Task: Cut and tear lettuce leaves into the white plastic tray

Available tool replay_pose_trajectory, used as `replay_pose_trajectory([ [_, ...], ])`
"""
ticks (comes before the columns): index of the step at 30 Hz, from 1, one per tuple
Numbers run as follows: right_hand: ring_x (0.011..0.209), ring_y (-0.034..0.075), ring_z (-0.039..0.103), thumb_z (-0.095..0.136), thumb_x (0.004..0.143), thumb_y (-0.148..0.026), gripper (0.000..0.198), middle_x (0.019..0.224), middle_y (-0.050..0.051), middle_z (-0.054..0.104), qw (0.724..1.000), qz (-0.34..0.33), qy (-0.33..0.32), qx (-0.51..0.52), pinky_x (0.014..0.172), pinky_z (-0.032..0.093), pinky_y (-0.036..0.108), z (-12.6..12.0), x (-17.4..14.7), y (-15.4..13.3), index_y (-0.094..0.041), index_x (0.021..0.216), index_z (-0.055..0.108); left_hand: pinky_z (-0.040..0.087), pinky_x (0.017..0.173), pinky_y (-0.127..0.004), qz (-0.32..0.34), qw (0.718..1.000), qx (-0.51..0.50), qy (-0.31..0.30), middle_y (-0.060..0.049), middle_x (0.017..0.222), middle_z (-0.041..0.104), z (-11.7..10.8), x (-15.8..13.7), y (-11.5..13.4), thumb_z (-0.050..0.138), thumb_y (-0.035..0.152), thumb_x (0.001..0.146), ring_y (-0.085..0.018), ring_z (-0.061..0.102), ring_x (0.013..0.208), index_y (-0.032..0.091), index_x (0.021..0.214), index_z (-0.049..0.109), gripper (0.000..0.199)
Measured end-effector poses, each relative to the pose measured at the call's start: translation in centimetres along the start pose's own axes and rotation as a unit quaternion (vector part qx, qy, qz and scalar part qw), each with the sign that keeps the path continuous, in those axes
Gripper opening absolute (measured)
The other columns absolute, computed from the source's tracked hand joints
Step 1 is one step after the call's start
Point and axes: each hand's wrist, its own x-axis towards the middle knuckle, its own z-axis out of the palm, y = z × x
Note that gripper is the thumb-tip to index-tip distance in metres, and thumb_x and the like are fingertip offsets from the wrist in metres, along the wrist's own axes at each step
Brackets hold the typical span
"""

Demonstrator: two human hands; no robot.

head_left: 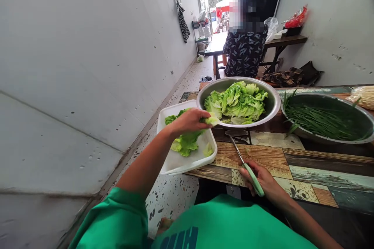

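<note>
My left hand is closed on a piece of lettuce, lifted above the right side of a white plastic tub. More lettuce leaves lie in the tub below it. My right hand grips a knife by its pale green handle, low over the table's near edge. Its thin metal blade points up and away to the left. Beyond both hands stands a metal basin heaped with lettuce.
At right, another metal basin holds long green stalks in liquid. A pale bundle in a bag lies behind it. The table has a patchwork wood pattern. A person sits beyond, back turned. A white wall runs along the left.
</note>
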Motion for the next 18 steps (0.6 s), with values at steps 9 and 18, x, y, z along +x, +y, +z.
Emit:
replay_pose_trajectory([
  [9,0.053,0.012,0.048,0.065,0.081,-0.071,0.072,0.071,-0.004,0.048,0.999,-0.030,0.008,0.028,0.049,0.045,0.028,-1.7,-0.7,0.8,-0.018,0.127,0.049,0.051,0.088,-0.036,0.156,0.969,0.149,0.121,-0.006,0.091,0.073,-0.8,4.7,2.6,0.051,0.009,0.085,-0.021,0.065,0.098,0.019,0.082,0.070,0.022],
  [18,0.077,0.015,0.051,0.059,0.093,-0.056,0.061,0.094,0.004,0.053,0.980,-0.192,-0.044,-0.036,0.071,0.047,0.031,-3.9,-1.6,-1.8,-0.022,0.143,0.049,0.050,0.091,-0.030,0.201,0.973,0.104,-0.044,-0.005,0.092,0.074,1.3,3.5,3.0,0.054,0.003,0.081,-0.019,0.064,0.101,0.018,0.095,0.072,0.028],
])
